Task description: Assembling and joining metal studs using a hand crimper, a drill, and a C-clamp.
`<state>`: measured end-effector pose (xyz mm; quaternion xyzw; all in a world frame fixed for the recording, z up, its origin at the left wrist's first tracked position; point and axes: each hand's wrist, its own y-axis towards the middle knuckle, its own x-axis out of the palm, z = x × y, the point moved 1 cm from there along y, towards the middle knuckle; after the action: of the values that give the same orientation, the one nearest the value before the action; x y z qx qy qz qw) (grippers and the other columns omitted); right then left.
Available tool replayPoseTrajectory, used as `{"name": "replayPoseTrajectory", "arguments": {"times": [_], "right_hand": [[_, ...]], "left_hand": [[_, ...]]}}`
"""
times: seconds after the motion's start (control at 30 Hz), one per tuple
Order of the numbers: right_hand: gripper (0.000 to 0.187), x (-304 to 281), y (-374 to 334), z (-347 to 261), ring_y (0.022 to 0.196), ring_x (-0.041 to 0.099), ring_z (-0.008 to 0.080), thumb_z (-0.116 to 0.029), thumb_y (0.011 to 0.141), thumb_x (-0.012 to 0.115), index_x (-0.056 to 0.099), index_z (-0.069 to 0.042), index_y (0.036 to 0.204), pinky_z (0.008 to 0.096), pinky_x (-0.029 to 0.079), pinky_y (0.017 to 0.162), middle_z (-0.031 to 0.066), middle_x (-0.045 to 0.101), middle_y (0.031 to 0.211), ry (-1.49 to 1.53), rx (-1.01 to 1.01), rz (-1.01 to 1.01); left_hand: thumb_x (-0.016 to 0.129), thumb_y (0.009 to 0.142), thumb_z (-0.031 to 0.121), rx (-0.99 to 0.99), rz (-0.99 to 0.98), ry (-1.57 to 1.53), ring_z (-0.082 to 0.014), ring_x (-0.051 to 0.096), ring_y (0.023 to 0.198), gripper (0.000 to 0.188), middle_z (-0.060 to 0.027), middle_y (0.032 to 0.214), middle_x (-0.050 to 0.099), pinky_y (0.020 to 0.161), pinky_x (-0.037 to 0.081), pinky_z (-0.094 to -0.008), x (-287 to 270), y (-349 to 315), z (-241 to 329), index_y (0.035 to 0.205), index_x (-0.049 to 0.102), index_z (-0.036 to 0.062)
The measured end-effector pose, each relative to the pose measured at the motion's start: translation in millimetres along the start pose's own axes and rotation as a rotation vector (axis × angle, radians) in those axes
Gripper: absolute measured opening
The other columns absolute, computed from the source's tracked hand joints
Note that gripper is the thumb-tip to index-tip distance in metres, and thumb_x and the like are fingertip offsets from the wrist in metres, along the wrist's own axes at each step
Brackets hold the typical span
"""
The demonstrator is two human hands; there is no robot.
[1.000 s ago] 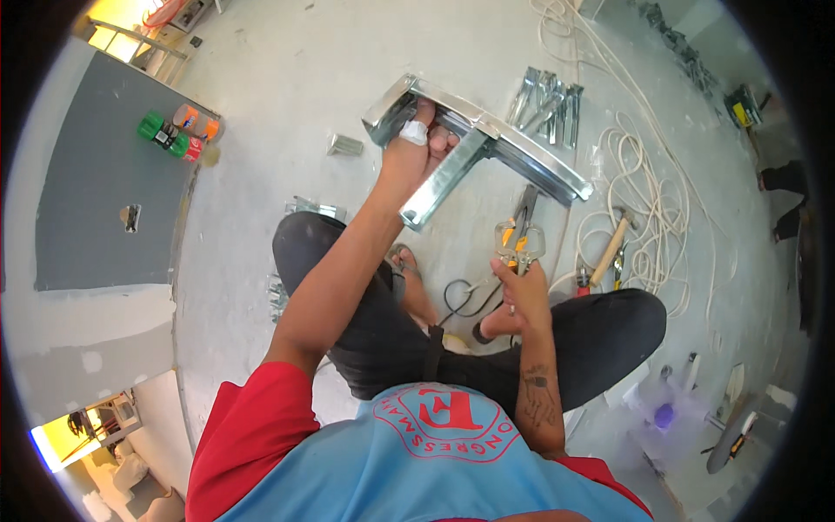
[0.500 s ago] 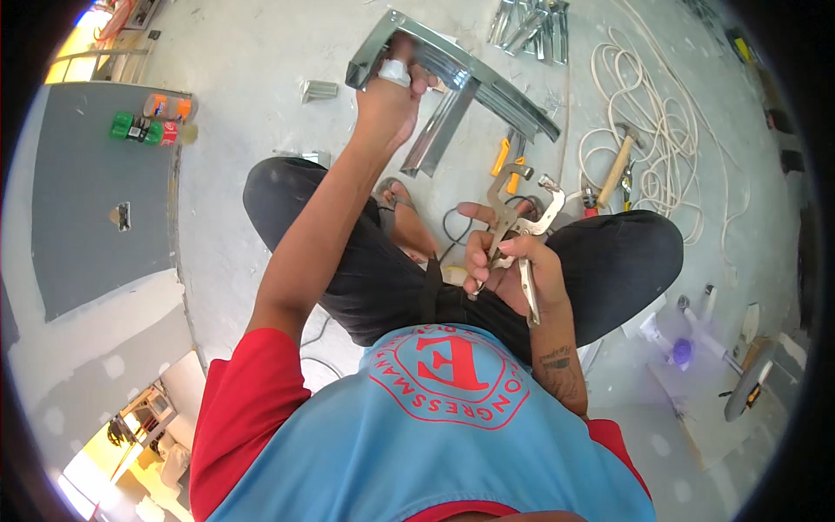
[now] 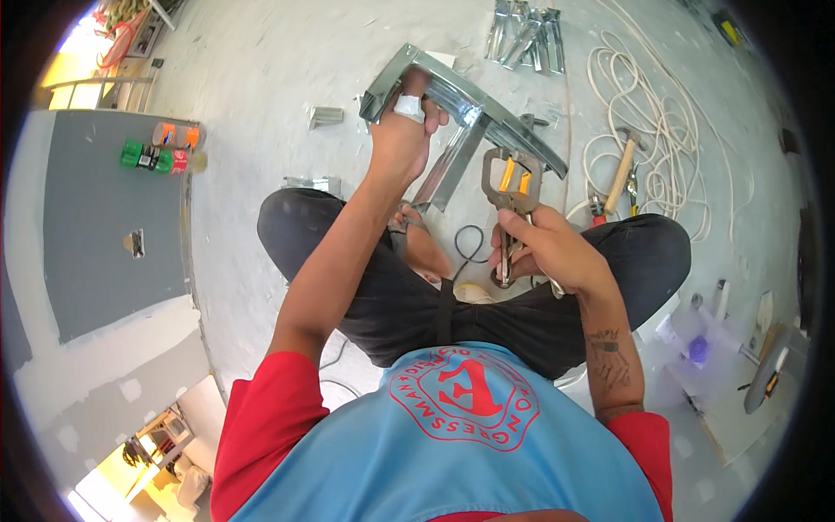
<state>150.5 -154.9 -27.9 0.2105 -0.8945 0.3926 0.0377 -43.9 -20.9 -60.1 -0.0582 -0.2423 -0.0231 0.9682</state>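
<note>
On a dusty grey concrete floor (image 3: 261, 61), the left hand (image 3: 402, 143) grips a galvanised metal channel frame (image 3: 461, 113) tightly. The right hand (image 3: 548, 248) is closed round the locking pliers (image 3: 507, 187), jaws gaping beside the joint. Clamped crooked, the frame could slip and pinch fingers.

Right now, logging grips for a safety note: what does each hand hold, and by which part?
Left hand grips the metal channel frame near its corner; right hand holds the locking C-clamp pliers by the handles.

Likely construction site: bare concrete floor (image 3: 261, 52), metal stud offcuts (image 3: 526, 35), coiled cable (image 3: 661, 113), hammer (image 3: 619, 174).
</note>
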Motion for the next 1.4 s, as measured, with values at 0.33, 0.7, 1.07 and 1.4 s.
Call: {"name": "replayPoseTrajectory", "arguments": {"times": [0.33, 0.7, 1.07, 1.4], "right_hand": [[0.035, 0.5, 4.0, -33.2, 0.067, 0.062, 0.0144, -0.035, 0.096, 0.054, 0.058, -0.002, 0.106, 0.0279, 0.048, 0.052, 0.0053, 0.063, 0.078, -0.018, -0.126, -0.008], [0.031, -14.9, -71.6, -64.2, 0.075, 0.054, 0.0072, -0.02, 0.084, 0.073, 0.061, -0.001, 0.105, 0.0226, 0.043, 0.068, -0.0015, 0.056, 0.082, -0.339, -0.417, 0.489], [0.046, -49.4, -6.1, -42.3, 0.093, 0.058, 0.0131, -0.007, 0.067, 0.086, 0.058, -0.005, 0.103, 0.027, 0.046, 0.081, 0.0013, 0.06, 0.099, 0.052, -0.641, 0.138], [0.049, -62.0, -4.3, -37.1, 0.094, 0.06, 0.0144, -0.003, 0.066, 0.085, 0.055, -0.006, 0.104, 0.0296, 0.048, 0.085, 0.0032, 0.062, 0.102, 0.155, -0.668, 0.281]], "left_hand": [[0.052, 0.1, 0.023, 0.142, 0.001, 0.189, -0.0123, 0.044, 0.057, 0.022, -0.0019, 0.062, 0.045, 0.059, 0.039, -0.0292, 11.2, -8.1, 8.2, 0.096, 0.055, 0.0014], [0.051, 0.098, 0.021, -0.059, 0.034, 0.229, -0.0144, 0.046, 0.063, 0.024, -0.0036, 0.068, 0.046, 0.06, 0.04, -0.0305, 5.1, -3.2, 35.1, 0.096, 0.055, -0.0022], [0.06, 0.095, 0.025, -0.102, -0.525, 0.466, -0.0168, 0.062, 0.075, 0.033, -0.0065, 0.084, 0.061, 0.076, 0.052, -0.0313, 48.4, -19.4, 64.2, 0.116, 0.058, -0.0001], [0.065, 0.085, 0.056, -0.148, -0.939, 0.772, -0.0334, 0.055, 0.12, 0.086, -0.0272, 0.127, 0.056, 0.1, 0.045, -0.0385, 28.4, -15.5, 74.2, 0.14, 0.041, -0.0059]]}}
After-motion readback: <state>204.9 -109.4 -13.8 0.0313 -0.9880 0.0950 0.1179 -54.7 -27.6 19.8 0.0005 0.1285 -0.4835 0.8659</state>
